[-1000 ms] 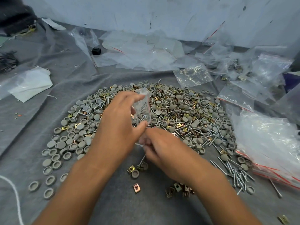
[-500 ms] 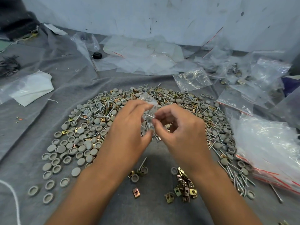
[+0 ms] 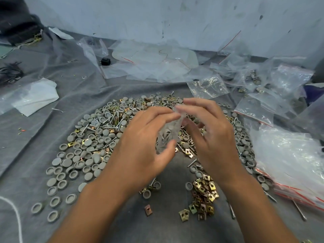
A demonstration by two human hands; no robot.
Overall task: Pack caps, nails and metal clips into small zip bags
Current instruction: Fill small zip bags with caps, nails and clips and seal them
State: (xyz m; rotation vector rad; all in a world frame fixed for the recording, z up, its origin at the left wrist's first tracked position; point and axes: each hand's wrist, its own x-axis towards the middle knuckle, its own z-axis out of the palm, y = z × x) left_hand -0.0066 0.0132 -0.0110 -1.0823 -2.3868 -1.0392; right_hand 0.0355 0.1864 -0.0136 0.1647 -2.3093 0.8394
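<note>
Since the frame half a second back, the right hand [image 3: 210,135] has spread its fingers and lifted its fingertips to the top of the small zip bag [image 3: 168,133], where earlier it was bunched low beside the bag's side. The left hand [image 3: 145,144] keeps the bag upright above the middle of the grey cloth [image 3: 43,155], thumb under the bottom and fingers against the upper edge, so it is grasping the bag. The right hand pinches the bag's top edge with its upper fingers; the other fingers hang loosely curved. Inside the clear bag a grey cap and some nails show faintly.

Under and behind the hands lies a broad heap of grey caps [image 3: 91,142] mixed with nails [image 3: 112,127], spreading toward the left edge of the cloth. A small pile of metal clips [image 3: 203,195] sits near the front edge, just right of the right wrist, with one loose clip [image 3: 148,210] nearer the middle. Toward the right edge lies a stack of red-striped zip bags [image 3: 289,163]. More clear bags [image 3: 154,67] are scattered along the far edge by the wall, with a small black object [image 3: 105,61] among them. A folded white sheet [image 3: 35,97] rests near the left edge.
</note>
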